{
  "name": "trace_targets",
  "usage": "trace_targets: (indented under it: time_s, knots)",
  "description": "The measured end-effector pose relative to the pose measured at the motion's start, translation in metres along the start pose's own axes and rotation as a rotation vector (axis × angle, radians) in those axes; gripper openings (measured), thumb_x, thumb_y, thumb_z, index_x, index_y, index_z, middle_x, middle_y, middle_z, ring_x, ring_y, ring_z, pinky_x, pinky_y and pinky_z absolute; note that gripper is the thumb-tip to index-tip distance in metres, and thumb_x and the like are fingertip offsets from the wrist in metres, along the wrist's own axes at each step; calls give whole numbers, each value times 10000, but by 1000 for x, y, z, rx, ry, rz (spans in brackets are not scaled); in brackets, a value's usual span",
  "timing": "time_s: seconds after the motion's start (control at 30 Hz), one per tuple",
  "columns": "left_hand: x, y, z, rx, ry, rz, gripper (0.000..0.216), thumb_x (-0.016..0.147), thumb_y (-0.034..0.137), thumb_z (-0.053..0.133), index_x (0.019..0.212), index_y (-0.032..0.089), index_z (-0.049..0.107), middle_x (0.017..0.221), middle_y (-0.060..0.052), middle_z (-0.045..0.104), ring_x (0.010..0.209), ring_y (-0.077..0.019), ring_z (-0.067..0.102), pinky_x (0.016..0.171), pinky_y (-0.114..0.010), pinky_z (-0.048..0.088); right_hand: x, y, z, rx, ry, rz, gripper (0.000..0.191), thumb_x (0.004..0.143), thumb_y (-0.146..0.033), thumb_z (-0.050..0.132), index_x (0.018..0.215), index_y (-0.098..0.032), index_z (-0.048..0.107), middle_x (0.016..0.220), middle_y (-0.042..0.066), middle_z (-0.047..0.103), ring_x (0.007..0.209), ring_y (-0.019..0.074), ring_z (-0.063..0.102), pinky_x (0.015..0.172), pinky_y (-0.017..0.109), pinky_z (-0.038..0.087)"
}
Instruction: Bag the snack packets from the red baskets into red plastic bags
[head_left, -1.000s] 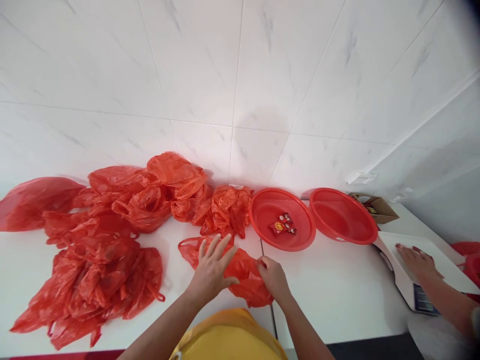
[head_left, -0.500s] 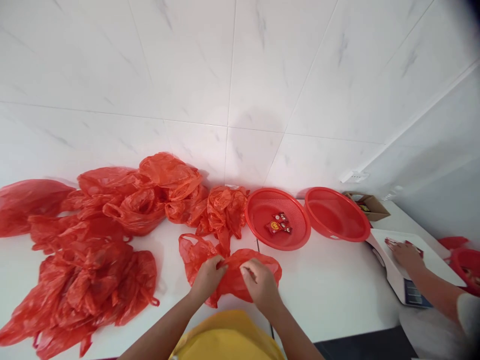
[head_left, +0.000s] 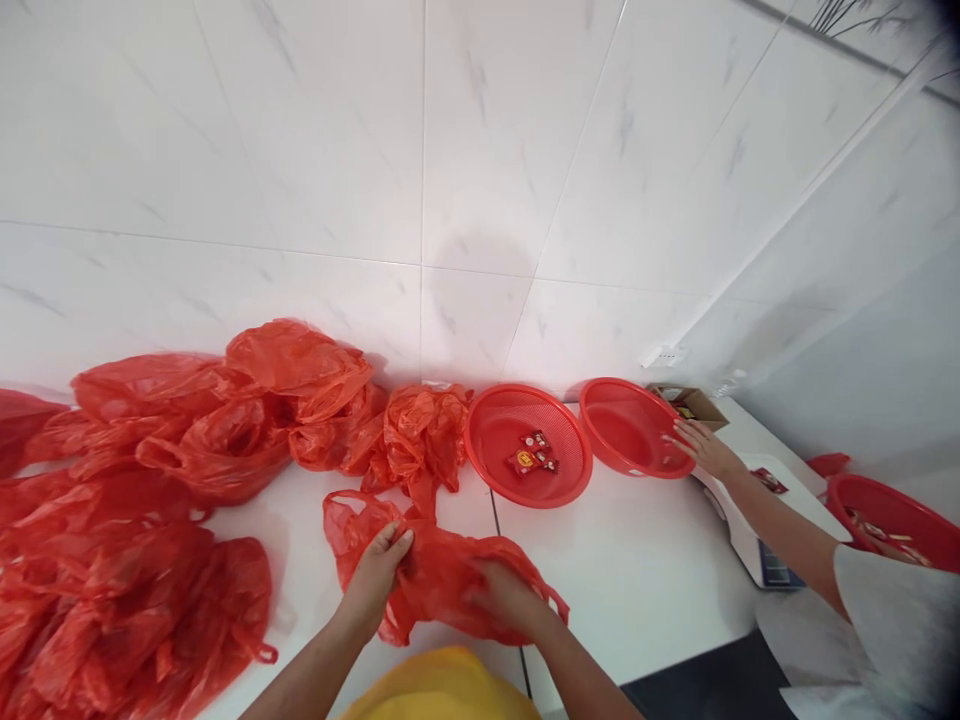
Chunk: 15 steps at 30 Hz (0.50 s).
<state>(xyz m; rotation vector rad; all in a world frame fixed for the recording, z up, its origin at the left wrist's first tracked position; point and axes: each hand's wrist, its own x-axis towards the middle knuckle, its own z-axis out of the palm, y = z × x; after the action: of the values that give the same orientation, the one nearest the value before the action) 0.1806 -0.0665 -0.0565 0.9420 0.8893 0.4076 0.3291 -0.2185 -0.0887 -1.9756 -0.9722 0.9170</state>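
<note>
Both hands are on the one red plastic bag (head_left: pixel 442 580), lying crumpled on the white desk (head_left: pixel 645 570) right in front of the person. The left hand (head_left: pixel 375 580) pinches the bag's edge at its 9 o'clock end, fingers closed on the film. The right hand (head_left: pixel 506 600) sits at about 4 o'clock, partly inside the bag, so I cannot tell how its grip stands. The bag's long axis runs side to side between them. At 1 o'clock sits a red basket (head_left: pixel 529 490) with sweets (head_left: pixel 531 458); a co-worker's hand (head_left: pixel 701 447) touches a second basket (head_left: pixel 626 455).
</note>
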Motion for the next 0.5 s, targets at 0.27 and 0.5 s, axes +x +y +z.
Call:
trace_targets:
  time_s: [0.27,0.5]
  knots:
    - [0,9,-10,250,78,39,320,687,490,693,806,198,641,722,14,650,692,-173,613,643,-273,469,46,-5,-83,-215,422,-86,358,848,-287,438,1146,-186,607,1196,83,621,1110,223,561,934,361,436]
    - [-6,18,-21,321,135,61,405,668,496,698,942,199,672,779,-13,696,748,-211,648,672,-292,497,41,51,-94,-567,365,9,227,781,-230,567,960,-232,706,956,85,682,1013,282,569,1019,486,298]
